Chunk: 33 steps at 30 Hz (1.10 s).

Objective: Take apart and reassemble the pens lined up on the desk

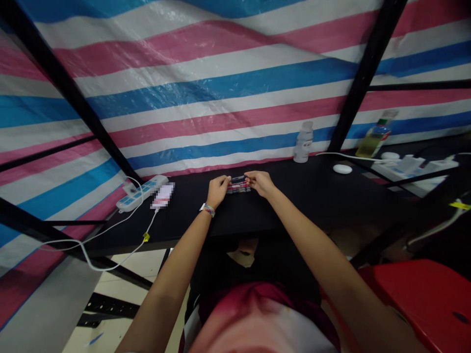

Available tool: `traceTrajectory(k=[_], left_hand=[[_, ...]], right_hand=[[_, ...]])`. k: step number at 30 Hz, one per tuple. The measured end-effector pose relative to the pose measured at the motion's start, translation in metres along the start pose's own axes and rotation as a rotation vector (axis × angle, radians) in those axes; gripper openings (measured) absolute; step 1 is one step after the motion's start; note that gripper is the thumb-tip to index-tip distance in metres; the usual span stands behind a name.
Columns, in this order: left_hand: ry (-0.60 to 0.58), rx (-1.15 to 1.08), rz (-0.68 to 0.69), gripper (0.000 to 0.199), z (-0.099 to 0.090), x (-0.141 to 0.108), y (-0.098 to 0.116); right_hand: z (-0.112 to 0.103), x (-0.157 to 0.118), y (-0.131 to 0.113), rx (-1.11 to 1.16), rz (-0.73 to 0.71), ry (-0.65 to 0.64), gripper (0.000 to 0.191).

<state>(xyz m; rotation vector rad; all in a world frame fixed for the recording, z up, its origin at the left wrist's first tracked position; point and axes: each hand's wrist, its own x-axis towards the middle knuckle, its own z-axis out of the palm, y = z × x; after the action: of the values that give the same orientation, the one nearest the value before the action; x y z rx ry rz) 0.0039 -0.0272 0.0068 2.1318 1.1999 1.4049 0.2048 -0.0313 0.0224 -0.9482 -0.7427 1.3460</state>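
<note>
My left hand (218, 190), with a band at the wrist, is closed with thumb and fingers pinched at the left end of a slim dark pen-like stick (238, 178). At the other end of that stick, my right hand (259, 182) is closed in a pinch too. Just below it, between the hands, several similar slim sticks (239, 189) in red, black and pale tones lie side by side on the black table (235, 215). They are too small to make out exactly, and the fingers partly cover their ends.
Left of my hands are a phone (163, 195) on a charging cable and a white power strip (138, 195). A clear bottle (303, 142), a white oval case (342, 169) and a bottle of yellowish liquid (373, 139) stand rightward. A red stool (423, 299) is at lower right.
</note>
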Motion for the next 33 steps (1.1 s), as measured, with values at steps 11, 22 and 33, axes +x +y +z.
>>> traceTrajectory(k=[11, 22, 33], left_hand=[[0.066, -0.154, -0.045, 0.034, 0.006, 0.004, -0.005], [0.070, -0.285, -0.115, 0.054, 0.008, 0.005, -0.009], [0.134, -0.332, -0.107, 0.039, 0.011, 0.005, -0.008]], right_hand=[[-0.002, 0.003, -0.002, 0.055, -0.054, 0.054, 0.012], [-0.001, 0.002, -0.004, 0.096, -0.021, 0.069, 0.012], [0.000, 0.004, -0.001, 0.109, -0.065, 0.121, 0.015]])
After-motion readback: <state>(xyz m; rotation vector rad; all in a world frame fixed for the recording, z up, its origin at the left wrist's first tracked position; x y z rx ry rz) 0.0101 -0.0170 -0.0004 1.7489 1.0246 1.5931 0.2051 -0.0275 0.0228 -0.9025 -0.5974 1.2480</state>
